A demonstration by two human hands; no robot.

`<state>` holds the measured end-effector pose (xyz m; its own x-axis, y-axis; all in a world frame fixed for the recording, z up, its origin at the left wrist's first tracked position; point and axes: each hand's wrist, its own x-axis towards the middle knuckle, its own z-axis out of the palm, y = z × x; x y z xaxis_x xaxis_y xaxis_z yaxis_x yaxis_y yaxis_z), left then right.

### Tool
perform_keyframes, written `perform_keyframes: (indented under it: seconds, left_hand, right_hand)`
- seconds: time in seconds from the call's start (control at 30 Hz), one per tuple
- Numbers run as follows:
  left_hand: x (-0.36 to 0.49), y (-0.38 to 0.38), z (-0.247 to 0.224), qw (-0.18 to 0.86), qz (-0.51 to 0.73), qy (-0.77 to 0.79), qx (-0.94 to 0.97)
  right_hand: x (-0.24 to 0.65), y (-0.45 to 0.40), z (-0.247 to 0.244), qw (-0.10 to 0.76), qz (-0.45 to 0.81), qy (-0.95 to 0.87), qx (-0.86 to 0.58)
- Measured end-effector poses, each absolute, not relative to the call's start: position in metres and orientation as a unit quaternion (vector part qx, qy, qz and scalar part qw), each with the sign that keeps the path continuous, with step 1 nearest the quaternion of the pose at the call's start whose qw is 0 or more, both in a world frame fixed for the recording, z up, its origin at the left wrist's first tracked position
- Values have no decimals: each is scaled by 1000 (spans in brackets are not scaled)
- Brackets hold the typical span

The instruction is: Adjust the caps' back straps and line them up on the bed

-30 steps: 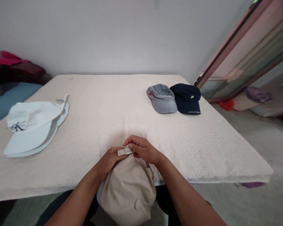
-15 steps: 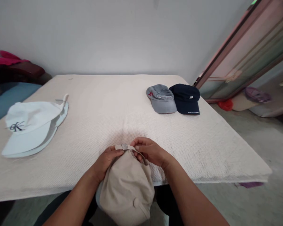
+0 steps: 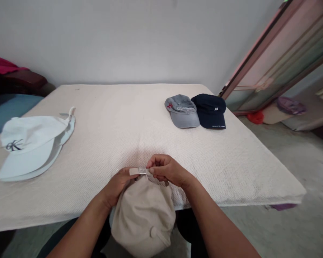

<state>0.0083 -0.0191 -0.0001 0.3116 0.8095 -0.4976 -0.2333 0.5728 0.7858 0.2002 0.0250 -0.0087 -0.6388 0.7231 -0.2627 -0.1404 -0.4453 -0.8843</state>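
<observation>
Through the head camera I have a beige baseball cap (image 3: 142,215) low in the middle of my view, held at the near edge of the cream textured cover (image 3: 110,125), its crown bulging toward me past that edge. The cloth is plain and matte, softly creased across the panels, and rounded rather than flattened. A fabric-covered button (image 3: 153,232) sits on the crown near the bottom, with a seam running down from it toward the lower right. A pale blue-grey edge peeks out on the left beside the wrist; I can't tell whether that is the brim. At the far end, the back strap (image 3: 134,171) is threaded through a shiny silver buckle (image 3: 142,171), a flat beige tab sticking out on the left of it.

The left hand (image 3: 120,182) has its fingers and thumb closed on the strap's tab end, just beside the buckle. The right hand (image 3: 168,170) pinches the strap on the buckle's other side, thumb against forefinger, the remaining fingers curled.

Well apart from my hands, a white cap (image 3: 32,134) with a dark monogram lies over another pale brim on the left. Farther back on the right, a grey cap (image 3: 181,111) touches a navy cap (image 3: 210,111), both with their brims toward me.
</observation>
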Motion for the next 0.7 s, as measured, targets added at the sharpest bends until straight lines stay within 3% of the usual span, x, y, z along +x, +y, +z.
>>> perform_keyframes:
  seconds: [0.23, 0.5, 0.7]
  left_hand:
    - [9, -22, -3, 776, 328, 431, 324]
    - [4, -24, -7, 703, 334, 506, 371]
    - [7, -24, -9, 750, 324, 481, 318]
  right_hand:
    - [197, 22, -9, 275, 808, -446, -269]
    - [195, 21, -10, 271, 805, -455, -267]
    - [194, 24, -11, 243, 799, -470, -285]
